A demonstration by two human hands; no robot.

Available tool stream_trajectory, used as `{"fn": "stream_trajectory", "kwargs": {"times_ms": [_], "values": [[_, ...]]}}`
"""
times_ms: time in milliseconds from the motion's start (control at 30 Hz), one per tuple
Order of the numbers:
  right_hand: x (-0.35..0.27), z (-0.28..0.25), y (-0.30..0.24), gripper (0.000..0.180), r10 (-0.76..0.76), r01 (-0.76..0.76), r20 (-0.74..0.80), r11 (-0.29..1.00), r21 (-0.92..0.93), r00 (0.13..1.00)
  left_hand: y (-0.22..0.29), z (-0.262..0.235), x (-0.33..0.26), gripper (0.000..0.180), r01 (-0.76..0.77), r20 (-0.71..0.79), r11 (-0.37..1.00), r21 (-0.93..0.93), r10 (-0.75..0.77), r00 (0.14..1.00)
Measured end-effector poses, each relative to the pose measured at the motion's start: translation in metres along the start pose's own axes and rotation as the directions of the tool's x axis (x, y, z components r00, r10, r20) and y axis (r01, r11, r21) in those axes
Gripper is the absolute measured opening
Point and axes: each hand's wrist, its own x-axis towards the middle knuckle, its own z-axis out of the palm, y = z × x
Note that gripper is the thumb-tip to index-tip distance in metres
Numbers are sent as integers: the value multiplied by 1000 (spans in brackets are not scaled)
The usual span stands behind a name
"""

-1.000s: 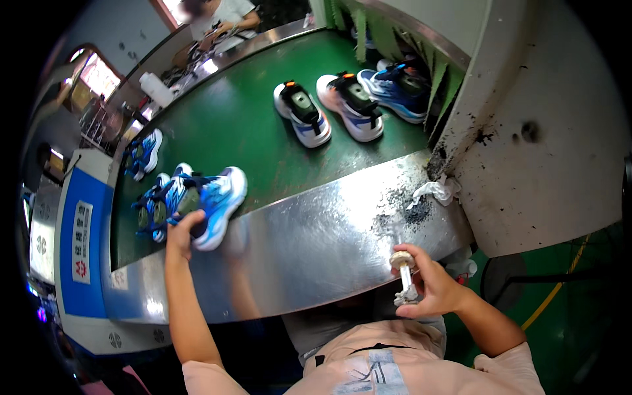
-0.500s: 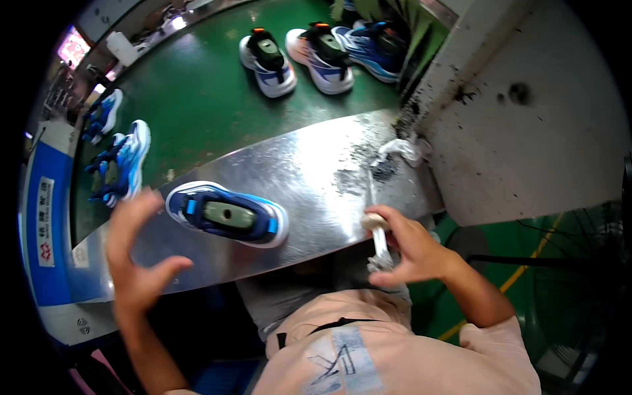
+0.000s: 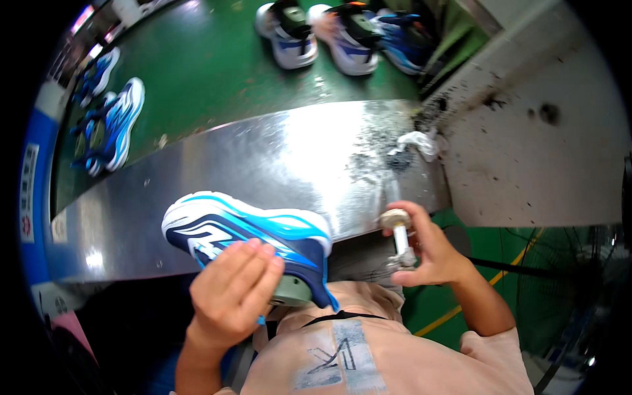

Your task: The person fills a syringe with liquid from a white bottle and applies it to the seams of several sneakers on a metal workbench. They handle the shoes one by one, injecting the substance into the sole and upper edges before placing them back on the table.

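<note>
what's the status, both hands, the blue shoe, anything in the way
Left hand holding blue shoe, tipped, opening on near side. Right hand holding white tool. Nothing seen blocking; crumpled white scrap lies apart on metal ledge.

The shiny metal tabletop (image 3: 230, 164) crosses mid-frame, dark grime (image 3: 399, 162) and a crumpled white scrap (image 3: 421, 142) at its right; above, the green surface (image 3: 204, 79) bears blue-and-white shoes (image 3: 122, 125) upper left, three others (image 3: 347, 43) at the top.

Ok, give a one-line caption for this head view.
Left hand holds a blue-and-white shoe on its side at the metal ledge; right hand holds a small whitish tool.
</note>
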Motion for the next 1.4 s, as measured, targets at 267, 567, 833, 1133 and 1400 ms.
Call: {"fn": "stream_trajectory", "kwargs": {"times_ms": [267, 567, 833, 1133, 1400], "values": [[0, -1, -25, 104, 164, -167, 56, 984, 54, 985, 8, 19, -30, 16, 50, -169, 998, -35, -55, 984], [103, 43, -151, 114, -248, -183, 343, 501, 846, 906, 6, 26, -42, 15, 43, -219, 997, -69, -57, 974], [167, 84, -177, 121, -125, -534, 695, 550, 642, 708, 3, 32, -53, 15, 20, -269, 998, -57, -35, 963], [186, 105, -183, 120, -49, -595, 723, 531, 603, 689, -1, 37, -57, 20, -4, -302, 998, -59, -14, 953], [180, 101, -195, 127, 101, -575, 710, 670, 469, 697, -1, 40, -58, 30, -29, -327, 997, -68, 5, 945]]}}
